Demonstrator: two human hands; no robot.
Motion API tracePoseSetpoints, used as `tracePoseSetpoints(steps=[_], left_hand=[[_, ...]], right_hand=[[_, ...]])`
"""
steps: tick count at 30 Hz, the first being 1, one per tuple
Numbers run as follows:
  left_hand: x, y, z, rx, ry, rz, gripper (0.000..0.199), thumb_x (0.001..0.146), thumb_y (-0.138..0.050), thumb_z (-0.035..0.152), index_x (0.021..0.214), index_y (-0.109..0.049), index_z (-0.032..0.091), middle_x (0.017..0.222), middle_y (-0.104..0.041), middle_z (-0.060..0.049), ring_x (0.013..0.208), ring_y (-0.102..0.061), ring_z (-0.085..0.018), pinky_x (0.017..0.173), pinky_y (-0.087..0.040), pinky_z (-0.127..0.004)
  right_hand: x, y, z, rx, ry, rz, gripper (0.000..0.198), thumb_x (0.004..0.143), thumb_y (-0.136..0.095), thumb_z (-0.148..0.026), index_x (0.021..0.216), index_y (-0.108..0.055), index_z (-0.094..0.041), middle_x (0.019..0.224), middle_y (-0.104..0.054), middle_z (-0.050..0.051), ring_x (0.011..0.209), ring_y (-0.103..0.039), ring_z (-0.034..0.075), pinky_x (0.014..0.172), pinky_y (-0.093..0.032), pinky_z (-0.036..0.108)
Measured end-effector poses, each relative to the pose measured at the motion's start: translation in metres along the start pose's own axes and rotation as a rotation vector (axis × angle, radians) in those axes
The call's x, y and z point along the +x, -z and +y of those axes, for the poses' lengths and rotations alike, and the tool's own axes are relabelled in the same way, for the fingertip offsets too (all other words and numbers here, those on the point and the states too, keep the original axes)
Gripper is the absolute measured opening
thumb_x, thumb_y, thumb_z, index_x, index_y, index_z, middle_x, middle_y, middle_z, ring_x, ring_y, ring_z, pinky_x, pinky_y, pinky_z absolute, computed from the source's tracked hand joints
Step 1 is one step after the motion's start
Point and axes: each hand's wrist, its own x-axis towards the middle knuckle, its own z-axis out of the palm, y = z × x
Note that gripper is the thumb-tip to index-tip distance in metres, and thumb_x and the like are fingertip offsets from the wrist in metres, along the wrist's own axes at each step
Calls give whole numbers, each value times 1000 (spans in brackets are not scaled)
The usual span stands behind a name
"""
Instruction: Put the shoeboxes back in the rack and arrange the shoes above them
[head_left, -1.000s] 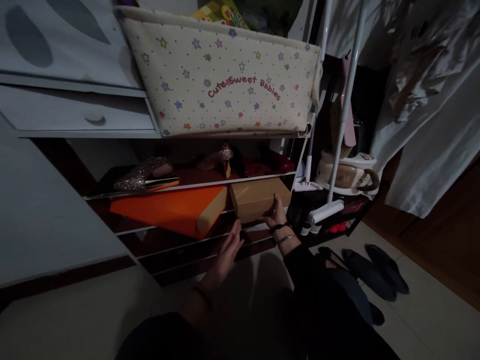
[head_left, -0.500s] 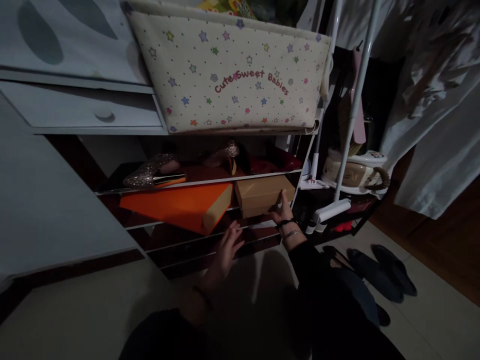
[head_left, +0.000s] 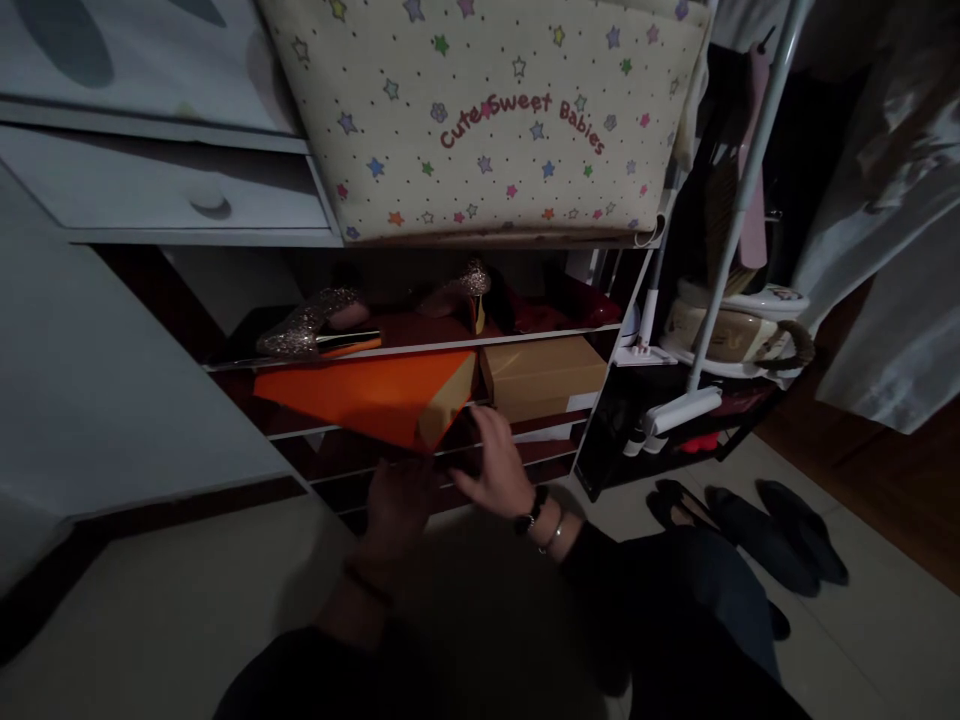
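Observation:
An orange shoebox [head_left: 360, 392] sits at an angle on the middle shelf, its near corner jutting out over the edge. Just below that corner is my left hand [head_left: 399, 505], dim in shadow, with its fingers stretched toward the box; contact is hard to make out. To the right, my right hand [head_left: 496, 470] has thumb and fingers apart beside the orange box's end and holds nothing. A brown cardboard box [head_left: 544, 372] lies on the same shelf, behind and right of my right hand.
Glittery high heels [head_left: 307, 325] and dark red shoes [head_left: 589, 300] stand on the shelf above. A star-print fabric bin [head_left: 495, 190] overhangs the rack [head_left: 420, 347]. At right are a white-headed pole [head_left: 682, 410], a lidded pot [head_left: 720, 330] and dark floor shoes [head_left: 802, 530].
My right hand has come away from the brown box, moving left to the orange box's end. My left hand has shifted left and down below the orange box. The view has tilted slightly.

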Motion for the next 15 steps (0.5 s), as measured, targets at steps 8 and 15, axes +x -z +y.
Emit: tracePoseSetpoints(steps=[8,15], left_hand=[[5,-4,25,-174,-81,1,58,106,-28,59,121,-70,23,117,-70,-14,100,-69,-26,87,-57,-45],[3,15,21,-62,-114,-115,52,106,-35,55,137,-66,27,130,-71,-12,119,-67,-27,100,-55,-44]], right_hand=[[67,-47,2,-677,466,-397,65,108,-46,-15,166,-29,-37,169,-33,18,160,-24,34,123,-25,73],[41,-60,-6,-725,565,-266,48,111,-43,-21,155,-46,-38,157,-48,18,151,-36,39,113,-33,79]])
